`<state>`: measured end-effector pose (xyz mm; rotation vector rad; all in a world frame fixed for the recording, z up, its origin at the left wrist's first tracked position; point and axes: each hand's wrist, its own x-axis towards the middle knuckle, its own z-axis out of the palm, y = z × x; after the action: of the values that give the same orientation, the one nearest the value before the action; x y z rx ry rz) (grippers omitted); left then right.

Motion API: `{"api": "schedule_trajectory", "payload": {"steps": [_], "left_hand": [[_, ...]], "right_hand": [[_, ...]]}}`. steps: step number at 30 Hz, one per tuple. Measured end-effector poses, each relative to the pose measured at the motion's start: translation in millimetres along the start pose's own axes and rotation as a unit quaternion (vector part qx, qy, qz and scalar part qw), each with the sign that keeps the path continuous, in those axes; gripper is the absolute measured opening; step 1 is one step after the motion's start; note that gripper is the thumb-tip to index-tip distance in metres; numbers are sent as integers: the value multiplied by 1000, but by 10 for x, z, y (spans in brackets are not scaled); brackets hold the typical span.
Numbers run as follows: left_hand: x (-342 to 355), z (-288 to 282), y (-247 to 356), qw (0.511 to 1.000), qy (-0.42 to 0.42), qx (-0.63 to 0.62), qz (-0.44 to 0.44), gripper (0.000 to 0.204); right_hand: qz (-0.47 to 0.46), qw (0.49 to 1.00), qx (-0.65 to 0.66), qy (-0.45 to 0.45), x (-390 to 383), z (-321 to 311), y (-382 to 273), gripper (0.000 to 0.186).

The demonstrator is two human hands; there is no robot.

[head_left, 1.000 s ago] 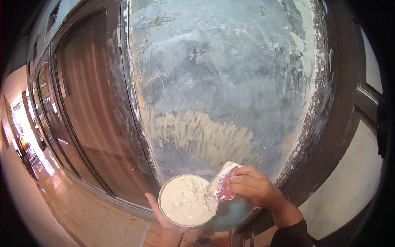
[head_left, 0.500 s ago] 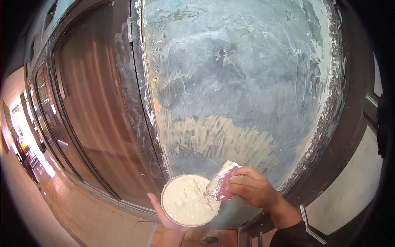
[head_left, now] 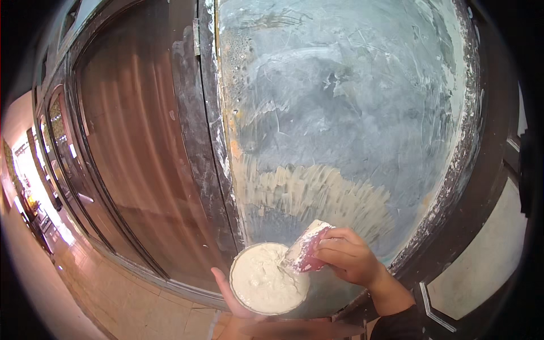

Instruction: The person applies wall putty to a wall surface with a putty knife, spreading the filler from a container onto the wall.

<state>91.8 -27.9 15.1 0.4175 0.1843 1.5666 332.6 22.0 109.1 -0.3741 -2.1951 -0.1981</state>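
Observation:
From below, my left hand (head_left: 233,299) supports a round bowl (head_left: 270,313) filled with creamy off-white putty (head_left: 266,280); its thumb sticks up along the left side and the other fingers are hidden underneath. My right hand (head_left: 352,258) grips a pinkish putty scraper (head_left: 309,249) smeared with white. The scraper's lower edge rests in the putty at the bowl's right side. Behind the bowl stands a grey-blue wall panel (head_left: 362,124), with a fan of beige putty strokes (head_left: 317,190) across its lower part.
Left of the panel are a dark wooden frame (head_left: 195,107) and a door with brownish glass (head_left: 136,141). A dark, paint-spotted frame (head_left: 459,153) borders the panel on the right, beside another door panel (head_left: 481,255). Tiled floor (head_left: 133,289) shows at lower left.
The view has shifted, so the wall panel appears farther right. The bowl sits slightly farther right in the picture, while the right hand keeps the scraper in the putty.

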Motion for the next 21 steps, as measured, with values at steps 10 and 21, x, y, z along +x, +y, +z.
{"api": "schedule_trajectory", "payload": {"steps": [10, 21], "left_hand": [[56, -143, 166, 1000, -20, -11, -12, 110], [121, -391, 411, 997, -63, -3, -35, 110]], "right_hand": [[8, 1000, -25, 0, 176, 81, -1, 39], [63, 993, -59, 79, 1102, -1, 172, 12]]}}
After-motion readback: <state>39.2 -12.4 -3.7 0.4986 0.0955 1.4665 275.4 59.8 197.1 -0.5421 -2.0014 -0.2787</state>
